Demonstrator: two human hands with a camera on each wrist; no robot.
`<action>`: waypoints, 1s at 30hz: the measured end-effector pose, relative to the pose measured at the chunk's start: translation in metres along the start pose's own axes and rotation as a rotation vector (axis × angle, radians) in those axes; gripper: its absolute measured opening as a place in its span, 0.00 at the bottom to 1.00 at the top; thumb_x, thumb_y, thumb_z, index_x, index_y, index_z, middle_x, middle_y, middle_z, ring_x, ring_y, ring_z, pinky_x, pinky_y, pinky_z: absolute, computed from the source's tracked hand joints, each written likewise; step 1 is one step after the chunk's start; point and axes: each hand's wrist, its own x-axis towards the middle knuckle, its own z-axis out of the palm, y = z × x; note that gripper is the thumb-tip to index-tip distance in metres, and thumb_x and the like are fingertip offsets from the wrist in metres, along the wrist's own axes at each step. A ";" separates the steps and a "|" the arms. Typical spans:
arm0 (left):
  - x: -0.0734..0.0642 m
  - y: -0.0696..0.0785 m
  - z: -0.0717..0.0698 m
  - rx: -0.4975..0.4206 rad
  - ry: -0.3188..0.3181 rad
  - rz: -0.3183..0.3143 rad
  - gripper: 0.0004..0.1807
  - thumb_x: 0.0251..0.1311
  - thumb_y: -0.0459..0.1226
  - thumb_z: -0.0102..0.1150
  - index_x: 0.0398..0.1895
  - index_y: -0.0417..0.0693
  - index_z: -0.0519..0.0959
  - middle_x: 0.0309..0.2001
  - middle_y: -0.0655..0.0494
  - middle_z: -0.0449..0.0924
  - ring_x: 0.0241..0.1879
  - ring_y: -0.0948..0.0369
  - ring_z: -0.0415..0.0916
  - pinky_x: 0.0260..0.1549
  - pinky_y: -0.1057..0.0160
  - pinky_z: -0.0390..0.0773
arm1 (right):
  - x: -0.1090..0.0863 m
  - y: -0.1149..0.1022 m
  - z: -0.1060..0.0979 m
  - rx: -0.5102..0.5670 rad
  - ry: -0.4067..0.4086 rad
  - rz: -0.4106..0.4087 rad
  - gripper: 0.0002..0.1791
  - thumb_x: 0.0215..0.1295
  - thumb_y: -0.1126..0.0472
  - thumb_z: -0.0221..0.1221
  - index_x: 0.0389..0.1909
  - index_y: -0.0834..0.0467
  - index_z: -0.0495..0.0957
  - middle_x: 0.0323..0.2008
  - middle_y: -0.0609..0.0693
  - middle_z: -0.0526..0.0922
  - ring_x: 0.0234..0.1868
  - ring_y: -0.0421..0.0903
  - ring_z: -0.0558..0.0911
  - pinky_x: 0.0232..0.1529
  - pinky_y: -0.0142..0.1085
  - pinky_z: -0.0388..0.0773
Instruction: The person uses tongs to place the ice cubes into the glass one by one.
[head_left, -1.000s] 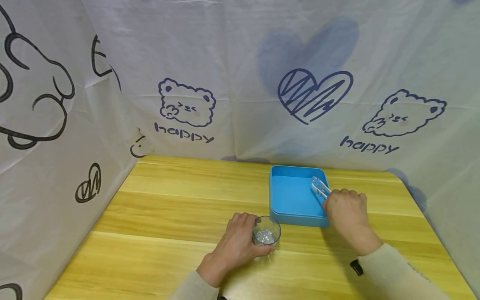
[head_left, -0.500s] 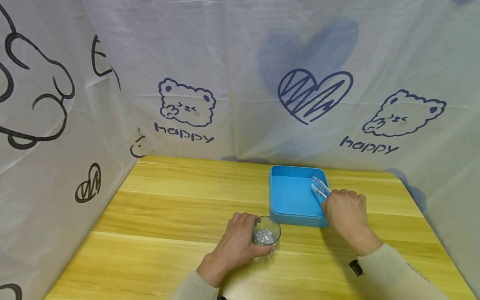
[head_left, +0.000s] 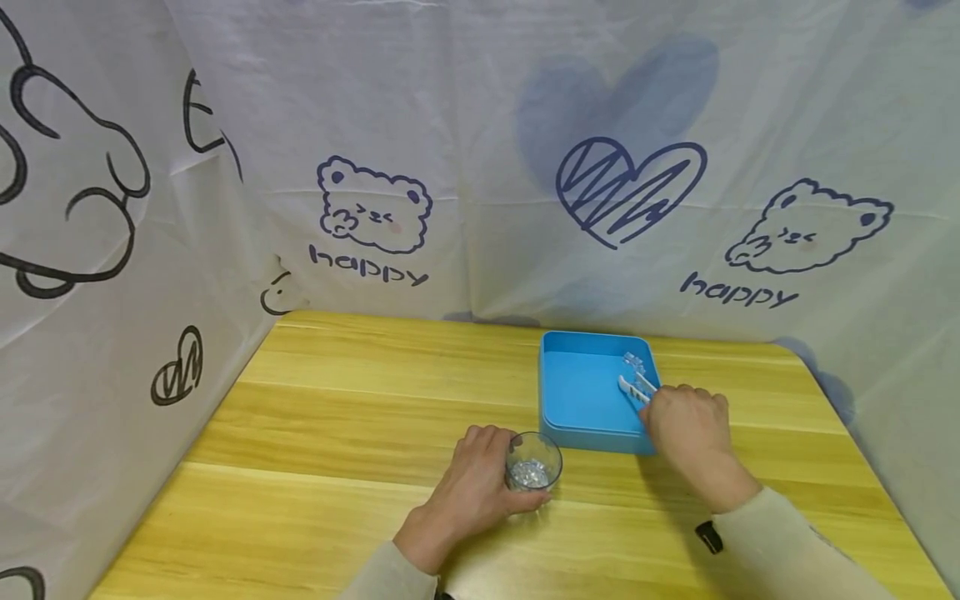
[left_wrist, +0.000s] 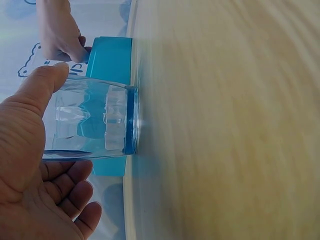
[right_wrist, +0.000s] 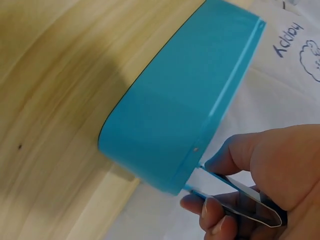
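Observation:
My left hand holds a clear drinking glass that stands upright on the table, thumb on one side and fingers on the other. Clear, glittering pieces lie in the bottom of the glass. Over the right wall of a shallow blue box, my right hand pinches a pair of small tongs between thumb and fingers. Their white tips are spread and point down into the box. Just beyond the tips, by the right wall, sits a small cluster of clear pieces. The right wrist view hides the tips behind the box wall.
The wooden table runs back to a white printed cloth hung behind it, with another cloth side along the left. The box stands near the back edge, right behind the glass.
The tongs' tips have drawn back toward me and spread from the clear pieces, which now show apart from them. My right hand has shifted slightly; the left hand and glass stay put.

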 end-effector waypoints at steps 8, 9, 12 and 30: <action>0.000 0.001 0.000 -0.004 -0.002 0.000 0.43 0.50 0.62 0.78 0.61 0.45 0.78 0.52 0.54 0.81 0.53 0.56 0.72 0.56 0.54 0.73 | -0.006 -0.004 -0.007 0.080 -0.035 -0.036 0.24 0.70 0.55 0.63 0.14 0.57 0.68 0.17 0.52 0.69 0.19 0.50 0.69 0.22 0.43 0.67; 0.000 0.001 0.000 -0.002 -0.002 0.001 0.43 0.50 0.62 0.78 0.61 0.45 0.78 0.52 0.54 0.81 0.53 0.56 0.72 0.56 0.54 0.73 | -0.006 -0.004 -0.007 0.092 -0.034 -0.032 0.24 0.70 0.55 0.62 0.15 0.57 0.68 0.17 0.52 0.69 0.19 0.50 0.69 0.23 0.43 0.66; 0.001 0.000 0.000 -0.002 -0.004 -0.002 0.43 0.50 0.63 0.78 0.61 0.45 0.78 0.52 0.54 0.81 0.53 0.56 0.72 0.56 0.55 0.73 | -0.006 -0.002 -0.008 0.124 -0.021 -0.024 0.23 0.70 0.56 0.61 0.16 0.57 0.67 0.17 0.52 0.68 0.19 0.50 0.69 0.22 0.43 0.65; 0.001 -0.001 0.002 0.005 -0.010 -0.008 0.43 0.50 0.64 0.77 0.61 0.45 0.78 0.53 0.54 0.81 0.53 0.57 0.72 0.56 0.55 0.73 | -0.015 0.013 -0.003 0.209 0.009 -0.029 0.21 0.68 0.58 0.59 0.16 0.56 0.64 0.15 0.49 0.64 0.17 0.46 0.65 0.18 0.38 0.60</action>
